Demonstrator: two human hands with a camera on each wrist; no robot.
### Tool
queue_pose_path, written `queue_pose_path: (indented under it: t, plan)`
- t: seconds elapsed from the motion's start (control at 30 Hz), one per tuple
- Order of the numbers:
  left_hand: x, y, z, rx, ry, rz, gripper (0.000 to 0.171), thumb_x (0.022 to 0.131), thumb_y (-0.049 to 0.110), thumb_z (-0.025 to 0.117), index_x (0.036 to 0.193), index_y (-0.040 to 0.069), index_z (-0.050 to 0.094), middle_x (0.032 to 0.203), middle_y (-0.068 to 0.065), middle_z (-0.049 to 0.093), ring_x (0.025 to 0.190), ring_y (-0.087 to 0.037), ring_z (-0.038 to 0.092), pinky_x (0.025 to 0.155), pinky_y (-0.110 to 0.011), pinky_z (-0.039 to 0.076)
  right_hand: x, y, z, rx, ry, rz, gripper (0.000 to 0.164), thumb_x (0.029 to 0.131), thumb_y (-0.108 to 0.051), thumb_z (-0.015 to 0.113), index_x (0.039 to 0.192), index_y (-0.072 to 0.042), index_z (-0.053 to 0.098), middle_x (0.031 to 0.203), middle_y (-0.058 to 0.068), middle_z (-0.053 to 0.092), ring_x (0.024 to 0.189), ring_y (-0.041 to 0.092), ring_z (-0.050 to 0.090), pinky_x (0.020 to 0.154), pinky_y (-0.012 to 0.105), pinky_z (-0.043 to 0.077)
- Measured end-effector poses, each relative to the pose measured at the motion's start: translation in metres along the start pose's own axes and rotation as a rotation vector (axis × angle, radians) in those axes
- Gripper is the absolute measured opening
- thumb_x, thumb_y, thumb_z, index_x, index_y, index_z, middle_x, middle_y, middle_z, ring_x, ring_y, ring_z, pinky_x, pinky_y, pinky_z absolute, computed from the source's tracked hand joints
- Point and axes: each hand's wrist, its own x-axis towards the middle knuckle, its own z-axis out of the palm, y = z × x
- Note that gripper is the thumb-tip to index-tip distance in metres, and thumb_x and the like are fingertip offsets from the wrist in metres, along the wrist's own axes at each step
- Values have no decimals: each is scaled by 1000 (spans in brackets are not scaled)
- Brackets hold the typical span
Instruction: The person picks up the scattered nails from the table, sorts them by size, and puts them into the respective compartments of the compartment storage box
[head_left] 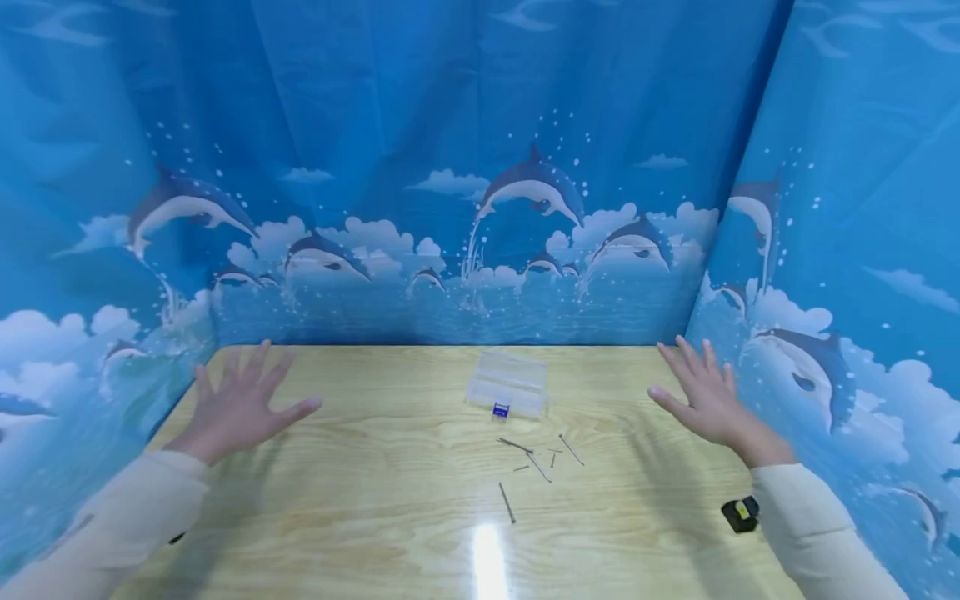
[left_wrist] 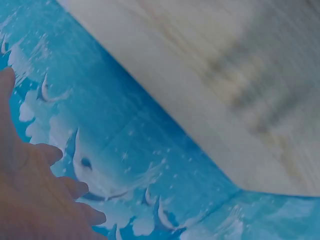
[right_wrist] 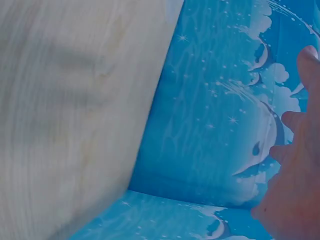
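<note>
Both hands hover over the table with nothing in them. The left hand [head_left: 240, 408] is at the table's left side, fingers spread and thumb pointing inward. Over the right side, the right hand [head_left: 708, 404] spreads its fingers in the same way. Between them, toward the back, lies a clear plastic box [head_left: 506, 375] with a blue latch [head_left: 501, 410] at its front. Several thin metal nails, long and short, are scattered in front of the box, among them a long nail [head_left: 507, 502] nearest the front and another long nail [head_left: 572, 450] to the right.
The wooden table [head_left: 375, 500] is backed and flanked by a blue dolphin-print curtain [head_left: 450, 167]. A small black object with a yellow mark [head_left: 741, 513] sits beside the right sleeve [head_left: 813, 525]. Light glares off the table near the front middle.
</note>
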Motion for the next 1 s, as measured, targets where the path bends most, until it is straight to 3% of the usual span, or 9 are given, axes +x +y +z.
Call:
queue_pose_path:
  t: [0.2, 0.4, 0.57, 0.67, 0.83, 1.0]
  plan:
    - [10, 7, 33, -116, -70, 30, 96, 85, 73, 47, 153, 10, 22, 156, -30, 5, 137, -57, -10, 96, -77, -20, -9, 6, 26, 16, 2, -4, 74, 99, -47, 45, 156, -16, 10, 157, 27, 0, 139, 50, -18, 99, 79, -8]
    - [27, 30, 68, -234, -105, 70, 92, 90, 64, 49, 152, 3, 21, 155, -31, 6, 139, -55, -3, 102, -75, -12, -18, 6, 63, 112, 5, -25, 73, 97, -43, 51, 154, -13, 18, 156, 29, 8, 139, 55, -8, 100, 79, -2]
    - [53, 58, 96, -298, -108, 132, 87, 95, 55, 47, 150, -6, 18, 154, -33, 8, 141, -52, 1, 110, -70, -2, -23, -1, 91, 156, 19, -86, 71, 96, -37, 56, 150, -3, 27, 153, 32, 15, 136, 60, 2, 101, 78, 7]
    - [70, 79, 108, -314, -116, 149, 85, 96, 53, 48, 150, -5, 17, 155, -31, 9, 142, -49, 3, 112, -67, 1, -25, -7, 106, 172, 6, -100, 70, 96, -37, 55, 150, -2, 28, 153, 31, 17, 137, 59, 5, 102, 78, 10]
    - [95, 111, 124, -292, -119, 140, 88, 95, 56, 48, 152, -1, 15, 158, -24, 10, 145, -43, 5, 115, -63, 4, -26, -15, 124, 196, -22, -95, 71, 97, -42, 52, 151, -4, 27, 155, 27, 17, 140, 54, 7, 106, 74, 10]
    - [112, 135, 138, -325, -150, 106, 91, 94, 55, 50, 152, -2, 9, 159, -20, 9, 146, -38, 3, 118, -57, 3, -26, -21, 133, 220, -38, -98, 70, 97, -43, 51, 151, -6, 26, 156, 24, 18, 141, 51, 8, 107, 72, 11]
